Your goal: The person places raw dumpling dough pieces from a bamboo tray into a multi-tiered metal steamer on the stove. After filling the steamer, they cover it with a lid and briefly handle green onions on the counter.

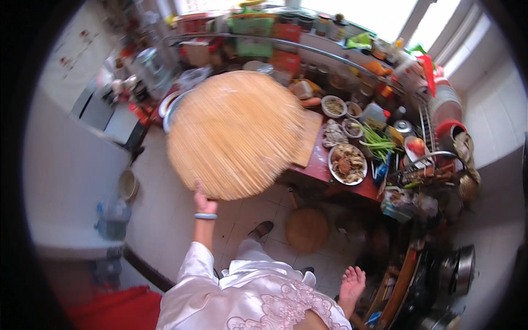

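Note:
My left hand (pixel 203 201) grips the near edge of a large round tray (pixel 235 136) made of pale stalks or slats laid side by side. The tray looks slightly blurred and hides part of the red counter and of a wooden board (pixel 312 138). White powdery marks show on its top. My right hand (pixel 353 282) hangs low at my right side, fingers apart, holding nothing. Right of the tray, a white-rimmed bowl of mixed food (pixel 347 164) stands on the red counter (pixel 321 171), with green stalks (pixel 377 140) and small bowls behind it.
A round wooden stool or board (pixel 307 229) is low on the tiled floor in front of me. A wire rack (pixel 425 165) with items stands right of the counter. Jars, bags and bottles crowd the windowsill. A water jug (pixel 113 220) and a bucket (pixel 128 184) stand at left.

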Demonstrator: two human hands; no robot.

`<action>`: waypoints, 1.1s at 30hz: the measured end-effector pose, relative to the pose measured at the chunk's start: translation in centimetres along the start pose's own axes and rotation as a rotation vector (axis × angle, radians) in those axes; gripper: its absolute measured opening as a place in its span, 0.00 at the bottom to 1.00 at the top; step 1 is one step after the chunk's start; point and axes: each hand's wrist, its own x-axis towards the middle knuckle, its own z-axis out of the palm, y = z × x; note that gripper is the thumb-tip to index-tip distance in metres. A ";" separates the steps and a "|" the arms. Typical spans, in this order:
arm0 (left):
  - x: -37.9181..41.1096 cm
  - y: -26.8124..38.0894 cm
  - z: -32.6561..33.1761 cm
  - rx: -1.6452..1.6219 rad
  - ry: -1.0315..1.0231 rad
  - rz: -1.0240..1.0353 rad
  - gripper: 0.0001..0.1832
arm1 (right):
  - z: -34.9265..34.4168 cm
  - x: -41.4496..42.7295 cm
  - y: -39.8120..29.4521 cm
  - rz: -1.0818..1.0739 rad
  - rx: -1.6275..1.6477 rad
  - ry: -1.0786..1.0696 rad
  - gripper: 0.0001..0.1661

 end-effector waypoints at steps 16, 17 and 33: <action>26.1 7.2 -5.1 -0.048 0.112 0.268 0.31 | 8.2 -6.3 5.3 -0.051 -0.012 0.149 0.19; 27.2 7.7 -6.0 -0.017 0.128 0.329 0.31 | 8.4 -6.2 5.2 -0.036 -0.010 0.123 0.19; 2.2 -12.8 1.8 0.083 0.047 -0.188 0.26 | -10.2 -9.0 -5.2 -0.408 0.145 0.391 0.16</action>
